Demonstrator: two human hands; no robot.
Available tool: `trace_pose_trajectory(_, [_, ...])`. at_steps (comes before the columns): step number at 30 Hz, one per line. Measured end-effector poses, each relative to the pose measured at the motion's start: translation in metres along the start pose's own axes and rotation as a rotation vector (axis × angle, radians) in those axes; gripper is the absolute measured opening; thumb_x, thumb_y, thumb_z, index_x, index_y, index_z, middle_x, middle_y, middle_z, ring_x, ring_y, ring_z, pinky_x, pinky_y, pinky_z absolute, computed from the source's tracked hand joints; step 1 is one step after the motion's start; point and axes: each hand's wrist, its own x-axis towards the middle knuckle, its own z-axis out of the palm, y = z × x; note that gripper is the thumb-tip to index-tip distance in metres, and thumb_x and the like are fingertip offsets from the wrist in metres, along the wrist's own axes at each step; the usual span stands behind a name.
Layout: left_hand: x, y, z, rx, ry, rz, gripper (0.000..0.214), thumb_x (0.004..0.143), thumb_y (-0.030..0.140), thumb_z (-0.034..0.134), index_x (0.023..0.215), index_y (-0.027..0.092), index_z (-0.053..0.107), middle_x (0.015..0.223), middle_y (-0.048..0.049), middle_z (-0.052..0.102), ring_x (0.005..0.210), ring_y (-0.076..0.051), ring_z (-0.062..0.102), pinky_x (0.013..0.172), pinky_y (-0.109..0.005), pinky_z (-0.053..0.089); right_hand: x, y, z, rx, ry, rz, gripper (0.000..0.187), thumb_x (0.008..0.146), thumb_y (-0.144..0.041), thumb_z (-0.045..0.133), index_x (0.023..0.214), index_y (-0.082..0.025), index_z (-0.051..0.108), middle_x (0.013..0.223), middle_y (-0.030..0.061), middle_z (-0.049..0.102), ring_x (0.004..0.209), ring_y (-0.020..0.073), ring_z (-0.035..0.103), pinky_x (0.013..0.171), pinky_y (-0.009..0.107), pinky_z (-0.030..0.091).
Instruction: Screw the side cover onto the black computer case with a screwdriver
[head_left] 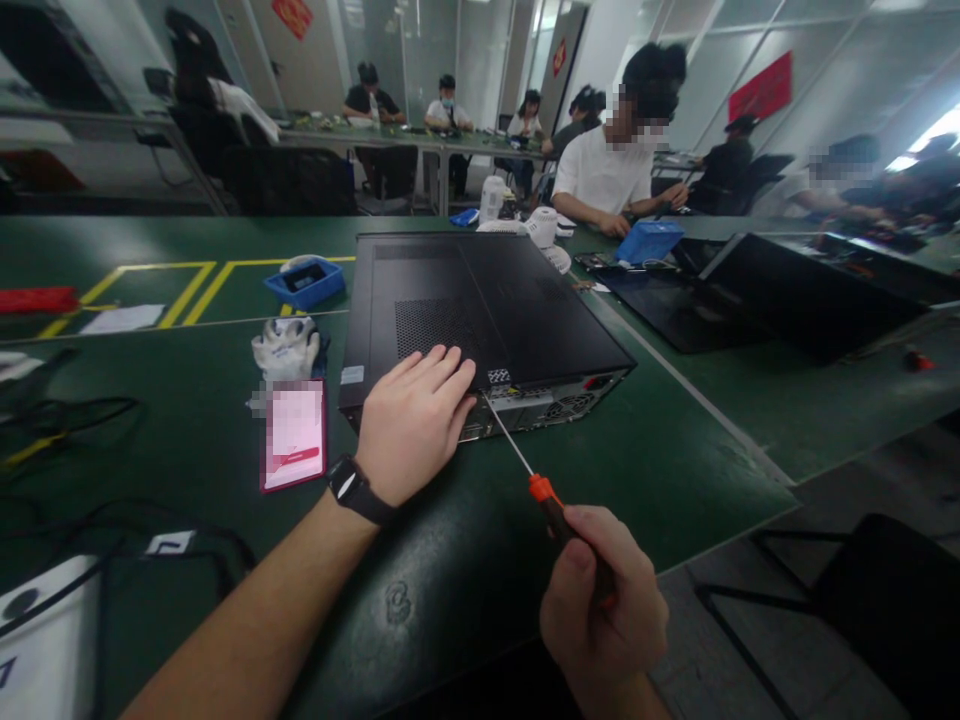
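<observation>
One view, head: from my remote seat, right hand [604, 595] wraps the screwdriver [538, 487], whose shaft runs forward-left to its tip at the computer case's [480, 290] near edge; left hand [416, 415], nearer, grips nothing, palm-down atop the case, which lies ahead of both.

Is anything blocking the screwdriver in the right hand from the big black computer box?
Nothing visible blocks it. The screwdriver in the right hand reaches the near edge of the computer box; the left hand lies beside its tip, not across it.
</observation>
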Motion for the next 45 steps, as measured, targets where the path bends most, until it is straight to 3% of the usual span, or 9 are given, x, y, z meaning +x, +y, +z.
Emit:
trace_pose_trajectory(5, [0.000, 0.000, 0.000, -0.004, 0.001, -0.001, 0.035, 0.100, 0.022, 0.057, 0.133, 0.015, 0.066, 0.142, -0.0140, 0.067, 0.132, -0.031, 0.064, 0.113, -0.051, 0.051, -0.005, 0.002, -0.001, -0.006, 0.014, 0.052, 0.030, 0.093, -0.014, 0.059, 0.122, -0.015, 0.067, 0.099, 0.0078, 0.072, 0.079, 0.0186, 0.071, 0.068, 0.035, 0.061])
trace_pose_trajectory(9, [-0.001, -0.001, 0.001, -0.013, 0.003, -0.001, 0.036, 0.099, 0.021, 0.058, 0.133, 0.016, 0.066, 0.143, -0.0138, 0.067, 0.132, -0.031, 0.064, 0.113, -0.052, 0.051, 0.006, -0.004, 0.000, 0.045, -0.041, -0.003, 0.035, 0.086, -0.013, 0.061, 0.121, -0.016, 0.063, 0.101, 0.0087, 0.068, 0.086, 0.0217, 0.069, 0.072, 0.040, 0.061])
trace_pose_trajectory(12, [-0.001, -0.001, 0.001, -0.009, -0.003, -0.001, 0.035, 0.100, 0.022, 0.057, 0.133, 0.015, 0.066, 0.142, -0.0138, 0.067, 0.133, -0.031, 0.063, 0.114, -0.051, 0.051, 0.014, -0.009, 0.001, 0.048, -0.054, -0.043, 0.037, 0.083, -0.007, 0.061, 0.119, -0.015, 0.063, 0.098, 0.0085, 0.067, 0.085, 0.0202, 0.068, 0.071, 0.037, 0.060])
trace_pose_trajectory(18, [-0.001, -0.002, 0.001, -0.007, -0.010, 0.003, 0.035, 0.100, 0.023, 0.058, 0.132, 0.014, 0.066, 0.143, -0.0138, 0.067, 0.133, -0.031, 0.063, 0.114, -0.050, 0.050, 0.007, -0.009, 0.000, -0.058, -0.037, 0.007, 0.028, 0.092, -0.009, 0.060, 0.118, -0.018, 0.066, 0.091, 0.0040, 0.073, 0.068, 0.0138, 0.069, 0.061, 0.027, 0.058])
trace_pose_trajectory(21, [-0.002, -0.002, 0.003, -0.010, 0.003, 0.005, 0.035, 0.099, 0.023, 0.058, 0.132, 0.014, 0.066, 0.142, -0.0135, 0.067, 0.133, -0.031, 0.063, 0.115, -0.050, 0.049, 0.004, -0.007, -0.002, -0.094, -0.038, 0.053, 0.028, 0.095, -0.018, 0.059, 0.122, -0.018, 0.065, 0.094, 0.0058, 0.074, 0.073, 0.0168, 0.072, 0.062, 0.030, 0.060])
trace_pose_trajectory(28, [-0.001, -0.002, 0.003, -0.009, 0.014, 0.007, 0.035, 0.099, 0.023, 0.058, 0.132, 0.015, 0.066, 0.141, -0.0138, 0.068, 0.133, -0.031, 0.064, 0.114, -0.051, 0.050, 0.013, -0.010, 0.002, -0.079, -0.003, -0.081, 0.035, 0.085, -0.011, 0.062, 0.120, -0.017, 0.063, 0.098, 0.0078, 0.071, 0.086, 0.0206, 0.072, 0.074, 0.037, 0.063])
trace_pose_trajectory(35, [-0.001, -0.002, 0.003, -0.019, 0.017, 0.011, 0.035, 0.099, 0.023, 0.059, 0.133, 0.015, 0.066, 0.141, -0.0141, 0.068, 0.133, -0.031, 0.063, 0.113, -0.052, 0.051, 0.004, -0.011, 0.002, -0.136, 0.007, 0.056, 0.024, 0.093, -0.016, 0.061, 0.116, -0.020, 0.066, 0.091, 0.0028, 0.075, 0.073, 0.0155, 0.073, 0.066, 0.028, 0.061])
trace_pose_trajectory(40, [-0.001, -0.002, 0.002, -0.007, 0.016, 0.013, 0.035, 0.099, 0.023, 0.058, 0.132, 0.014, 0.066, 0.141, -0.0142, 0.068, 0.133, -0.031, 0.064, 0.114, -0.050, 0.050, 0.010, -0.011, 0.003, -0.068, 0.011, -0.024, 0.031, 0.089, -0.017, 0.060, 0.120, -0.018, 0.062, 0.099, 0.0076, 0.072, 0.086, 0.0208, 0.073, 0.074, 0.037, 0.063])
trace_pose_trajectory(45, [0.000, -0.002, 0.001, -0.012, 0.000, 0.009, 0.035, 0.099, 0.022, 0.059, 0.132, 0.014, 0.066, 0.141, -0.0147, 0.067, 0.133, -0.032, 0.063, 0.113, -0.052, 0.051, 0.005, -0.010, 0.003, -0.144, 0.025, 0.000, 0.028, 0.091, -0.016, 0.064, 0.119, -0.018, 0.064, 0.097, 0.0064, 0.074, 0.079, 0.0182, 0.073, 0.070, 0.032, 0.063])
